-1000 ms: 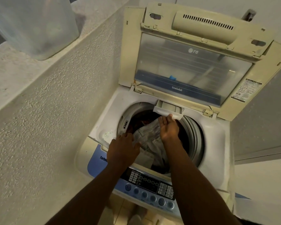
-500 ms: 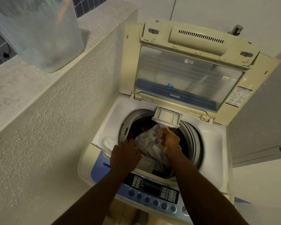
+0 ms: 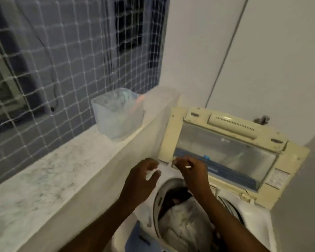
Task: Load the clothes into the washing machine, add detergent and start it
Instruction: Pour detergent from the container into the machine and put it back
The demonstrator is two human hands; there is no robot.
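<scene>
The way in is from the top

The washing machine (image 3: 253, 220) is open above, but clothes (image 3: 182, 220) fill much of the hole; the raised lid (image 3: 225, 151) blocks the back; the ledge (image 3: 53, 170) crowds the left side, with a plastic box (image 3: 116, 113) on it; the left hand (image 3: 142, 177), the right hand (image 3: 191, 170) and a blurry see-through sheet (image 3: 162, 124) are over the left rim.

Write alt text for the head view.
A left hand and right hand hover above an open washing machine with pale clothes in its drum. The right pinches a small white item, too blurred to identify. A translucent tub stands on the ledge.
</scene>
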